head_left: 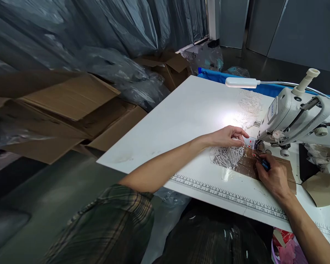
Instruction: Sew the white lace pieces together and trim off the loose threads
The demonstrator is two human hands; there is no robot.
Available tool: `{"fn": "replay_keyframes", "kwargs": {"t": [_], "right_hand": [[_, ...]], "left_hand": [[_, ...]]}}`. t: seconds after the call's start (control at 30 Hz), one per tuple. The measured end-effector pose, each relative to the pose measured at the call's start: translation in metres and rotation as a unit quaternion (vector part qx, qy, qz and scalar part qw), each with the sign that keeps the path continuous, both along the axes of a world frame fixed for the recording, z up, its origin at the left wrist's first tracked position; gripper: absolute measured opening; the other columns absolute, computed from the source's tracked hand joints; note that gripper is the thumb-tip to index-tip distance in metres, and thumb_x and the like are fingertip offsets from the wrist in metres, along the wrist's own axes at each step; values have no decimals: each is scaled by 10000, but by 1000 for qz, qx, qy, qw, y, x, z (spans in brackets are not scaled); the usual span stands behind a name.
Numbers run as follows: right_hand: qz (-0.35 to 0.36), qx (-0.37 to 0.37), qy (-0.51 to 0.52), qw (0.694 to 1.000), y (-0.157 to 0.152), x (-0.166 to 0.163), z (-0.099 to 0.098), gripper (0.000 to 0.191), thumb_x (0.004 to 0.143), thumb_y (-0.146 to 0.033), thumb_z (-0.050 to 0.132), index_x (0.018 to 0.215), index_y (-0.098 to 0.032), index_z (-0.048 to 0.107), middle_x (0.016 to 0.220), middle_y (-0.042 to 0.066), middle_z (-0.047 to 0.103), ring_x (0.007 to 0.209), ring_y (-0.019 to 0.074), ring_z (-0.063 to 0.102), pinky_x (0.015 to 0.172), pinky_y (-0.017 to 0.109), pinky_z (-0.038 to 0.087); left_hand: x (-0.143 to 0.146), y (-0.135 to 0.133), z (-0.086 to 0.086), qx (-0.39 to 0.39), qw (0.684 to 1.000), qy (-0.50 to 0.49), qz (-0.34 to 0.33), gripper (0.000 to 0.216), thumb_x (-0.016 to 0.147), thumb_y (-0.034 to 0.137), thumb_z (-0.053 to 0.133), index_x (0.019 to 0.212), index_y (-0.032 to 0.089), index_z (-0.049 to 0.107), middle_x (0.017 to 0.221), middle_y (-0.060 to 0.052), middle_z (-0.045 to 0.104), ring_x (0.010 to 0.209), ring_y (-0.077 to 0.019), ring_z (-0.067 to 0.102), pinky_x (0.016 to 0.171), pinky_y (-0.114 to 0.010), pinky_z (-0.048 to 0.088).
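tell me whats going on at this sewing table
A person works at a white sewing machine on a white table. The left hand rests on a piece of white lace fabric beside the needle. The right hand grips a small blue-handled tool, its tip pointing toward the needle area. A white gooseneck lamp lights the spot. Open brown cardboard boxes stand left of the table.
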State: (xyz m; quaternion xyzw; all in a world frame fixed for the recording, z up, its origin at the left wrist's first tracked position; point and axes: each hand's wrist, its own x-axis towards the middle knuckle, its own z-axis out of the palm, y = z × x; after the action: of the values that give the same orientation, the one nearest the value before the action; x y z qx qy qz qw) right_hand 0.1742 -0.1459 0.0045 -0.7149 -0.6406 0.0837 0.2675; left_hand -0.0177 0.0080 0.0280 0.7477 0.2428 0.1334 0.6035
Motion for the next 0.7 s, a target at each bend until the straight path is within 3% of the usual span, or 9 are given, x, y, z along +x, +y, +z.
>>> {"fn": "replay_keyframes", "kwargs": {"t": [0.1, 0.2, 0.37, 0.53, 0.7], "right_hand": [[4, 0, 10, 1000, -2, 0, 0, 326, 828, -420, 480, 956, -223, 705, 734, 66, 745, 601, 226, 652, 586, 307, 452], [10, 2, 39, 999, -3, -1, 4, 349, 849, -436, 449, 935, -220, 710, 705, 58, 724, 574, 203, 615, 589, 301, 447], [18, -42, 144, 989, 6, -8, 15, 423, 865, -517, 452, 936, -190, 709, 690, 52, 693, 600, 196, 600, 588, 309, 458], [16, -112, 312, 943, 28, -22, 21, 389, 717, -507, 654, 925, -182, 701, 683, 19, 664, 630, 173, 594, 599, 306, 490], [-27, -131, 367, 921, 42, -30, 21, 396, 590, -540, 729, 742, -191, 622, 556, -46, 508, 530, 118, 456, 506, 266, 392]], "left_hand": [[4, -5, -1, -27, 999, -9, 40, 368, 775, 210, 694, 1121, 105, 623, 764, -13, 661, 692, -106, 578, 690, -274, 434], [6, -8, 1, -23, 998, 0, 53, 383, 791, 285, 730, 1110, 103, 620, 710, 9, 621, 629, -95, 524, 652, -274, 409], [1, -5, 7, -15, 999, 38, -12, 447, 903, 408, 610, 1220, 94, 581, 683, 9, 526, 545, -94, 406, 547, -279, 362], [-6, 0, 8, 26, 996, 46, -68, 471, 916, 332, 530, 1325, 99, 507, 751, -16, 554, 589, -106, 449, 556, -272, 382], [-6, 0, 6, 47, 995, 38, -76, 468, 918, 322, 510, 1334, 109, 490, 793, -26, 598, 623, -104, 501, 571, -251, 406]]}}
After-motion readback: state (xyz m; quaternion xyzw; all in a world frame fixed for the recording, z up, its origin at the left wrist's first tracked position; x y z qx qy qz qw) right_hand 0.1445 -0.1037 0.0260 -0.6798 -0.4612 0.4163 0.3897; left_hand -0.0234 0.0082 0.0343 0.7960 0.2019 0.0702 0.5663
